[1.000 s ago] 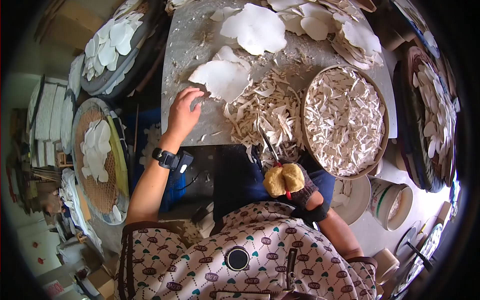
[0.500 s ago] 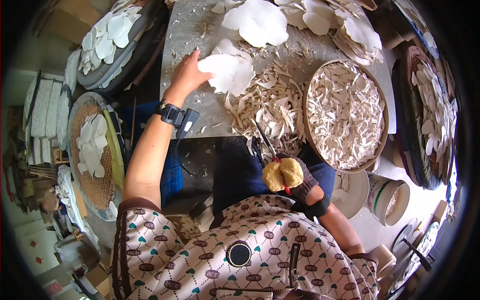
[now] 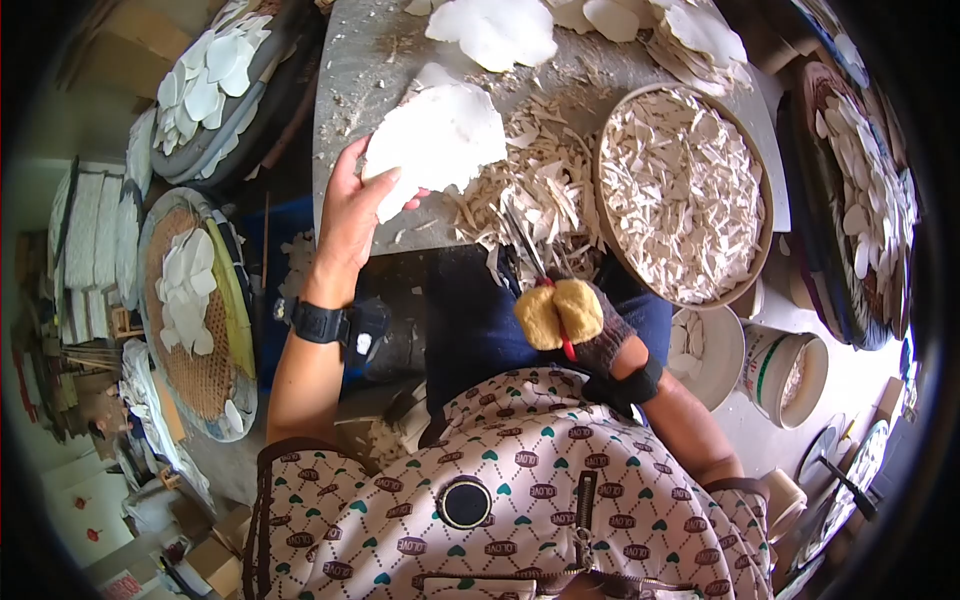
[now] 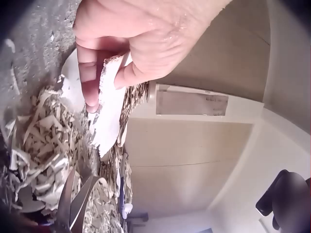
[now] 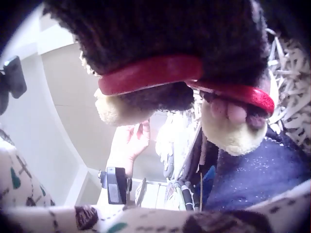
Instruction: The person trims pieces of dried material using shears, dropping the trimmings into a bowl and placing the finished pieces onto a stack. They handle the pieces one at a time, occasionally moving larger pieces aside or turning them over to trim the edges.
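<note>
My bare left hand (image 3: 348, 215) pinches the near left edge of a thin, white, ragged-edged piece (image 3: 435, 135), raised over the table. In the left wrist view the thumb lies on one face of this piece (image 4: 111, 114) and the fingers on the other. My right hand (image 3: 605, 335) wears a dark knitted glove with bare fingertips. It grips red-handled scissors (image 3: 522, 238), whose handles are wrapped in yellow padding (image 3: 560, 312). Their blades point away from the body, slightly parted, over the near edge of a heap of white strips (image 3: 540, 185).
A round tray (image 3: 597, 190) full of cut white strips stands at the table's right. More white sheets (image 3: 490, 30) lie at the back. Round racks (image 3: 180, 290) of white pieces stand on both sides, and buckets (image 3: 780, 380) on the floor at right.
My left hand has reached the white piece, taken hold of its edge and lifted it toward me. My right hand keeps the scissors near my lap, their blades now a little parted.
</note>
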Demonstrator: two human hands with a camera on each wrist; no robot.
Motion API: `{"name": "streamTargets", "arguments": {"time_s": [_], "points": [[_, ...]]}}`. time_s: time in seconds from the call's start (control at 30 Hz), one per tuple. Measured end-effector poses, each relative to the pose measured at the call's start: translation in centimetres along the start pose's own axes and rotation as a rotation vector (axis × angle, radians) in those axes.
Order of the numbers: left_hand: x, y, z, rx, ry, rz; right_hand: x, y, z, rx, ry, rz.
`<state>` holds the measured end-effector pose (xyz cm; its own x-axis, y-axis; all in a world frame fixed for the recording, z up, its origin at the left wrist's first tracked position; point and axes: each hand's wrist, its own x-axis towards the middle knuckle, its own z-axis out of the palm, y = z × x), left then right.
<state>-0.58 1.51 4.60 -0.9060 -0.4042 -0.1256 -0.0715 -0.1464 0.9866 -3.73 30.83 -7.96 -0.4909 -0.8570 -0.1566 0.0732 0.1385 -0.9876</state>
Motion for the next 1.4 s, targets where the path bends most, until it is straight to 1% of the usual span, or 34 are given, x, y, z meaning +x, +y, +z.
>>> {"name": "streamTargets", "arguments": {"time_s": [0.03, 0.07, 0.13, 0.23, 0.3, 0.37, 0.43, 0.5, 0.57, 0.63, 0.67, 0.7, 0.73, 0.83, 0.87, 0.93, 0.97, 1.03, 1.07, 1.1, 1.17, 1.2, 1.23, 1.3, 1.33, 1.4], "points": [[-0.6, -0.1, 0.5, -0.009, -0.006, -0.002, 0.2, 0.1, 0.2, 0.722, -0.078, 0.085], [-1.1, -0.2, 1.0, -0.018, -0.012, -0.004, 0.4, 0.1, 0.3, 1.434, -0.093, 0.229], [-1.9, -0.5, 1.9, -0.041, -0.036, 0.009, 0.9, 0.3, 0.5, 1.383, -0.175, 0.065], [-2.9, -0.9, 2.6, -0.017, -0.077, -0.033, 1.6, -1.5, 0.5, 1.416, -0.29, -0.014], [-3.2, -1.0, 2.8, 0.003, -0.107, -0.073, 2.0, -1.4, 0.2, 1.08, -0.285, -0.128], [-3.4, -1.0, 3.0, 0.008, -0.143, -0.101, 1.7, -1.6, -0.3, 0.513, -0.221, -0.12], [-3.5, -1.0, 3.1, 0.034, -0.124, -0.086, 1.5, -1.3, 0.0, 1.156, -0.273, 0.04], [-3.3, -1.2, 3.4, 0.059, -0.099, -0.055, 1.5, -1.6, 0.3, 1.221, -0.355, -0.036], [-3.0, -1.4, 3.3, 0.032, -0.094, -0.071, 1.7, -1.9, 0.6, 1.33, -0.385, -0.032], [-2.7, -1.3, 3.2, 0.021, -0.098, -0.077, 1.6, -2.0, 0.7, 1.491, -0.363, 0.058], [-2.6, -1.3, 3.1, 0.025, -0.104, -0.076, 1.7, -2.1, 0.4, 1.128, -0.356, -0.095], [-2.5, -1.3, 3.1, 0.028, -0.11, -0.077, 1.8, -2.5, 0.2, 0.767, -0.309, -0.235], [-2.4, -1.3, 2.9, 0.044, -0.119, -0.088, 1.7, -2.6, 0.2, 0.489, -0.233, -0.32], [-2.2, -1.5, 3.0, 0.056, -0.11, -0.09, 1.1, -3.4, 0.6, 0.168, -0.072, -0.264], [-2.0, -1.4, 2.9, 0.056, -0.132, -0.127, 1.1, -3.4, 0.5, 0.057, -0.061, -0.223], [-1.6, -0.9, 2.5, 0.056, -0.17, -0.194, 1.6, -2.4, 0.5, 0.2, -0.118, -0.21], [-1.4, -0.7, 2.2, 0.035, -0.174, -0.209, 2.2, -0.6, 0.7, 0.452, -0.185, -0.24], [-0.8, -0.2, 1.3, -0.003, -0.18, -0.232, 2.6, -0.6, 0.4, 0.898, -0.245, -0.162], [-0.4, -0.4, 0.2, -0.034, -0.178, -0.182, 2.0, -0.8, 0.3, 1.088, -0.235, -0.053], [0.0, -0.1, 0.1, 0.04, -0.116, -0.064, 1.7, -1.3, 0.3, 1.274, -0.225, 0.061], [0.7, 0.7, -0.1, 0.188, 0.012, 0.177, 1.6, -0.7, 0.6, 1.301, -0.282, 0.075], [1.2, 0.8, -0.1, 0.436, -0.003, 0.419, 1.6, -1.1, 0.9, 1.23, -0.244, 0.098], [1.7, 0.2, -0.4, 0.673, 0.053, 0.596, 1.5, -1.4, 1.0, 1.161, -0.204, 0.123], [1.6, -0.2, 0.3, 0.945, 0.12, 0.762, 2.5, -1.8, 1.5, 1.401, -0.2, 0.136], [1.5, -0.5, 0.5, 1.007, 0.125, 0.805, 2.7, -1.9, 1.6, 1.522, -0.192, 0.143], [0.9, -0.4, 1.2, 1.011, 0.114, 0.876, 3.5, -1.5, 1.4, 1.331, -0.266, -0.022]]}}
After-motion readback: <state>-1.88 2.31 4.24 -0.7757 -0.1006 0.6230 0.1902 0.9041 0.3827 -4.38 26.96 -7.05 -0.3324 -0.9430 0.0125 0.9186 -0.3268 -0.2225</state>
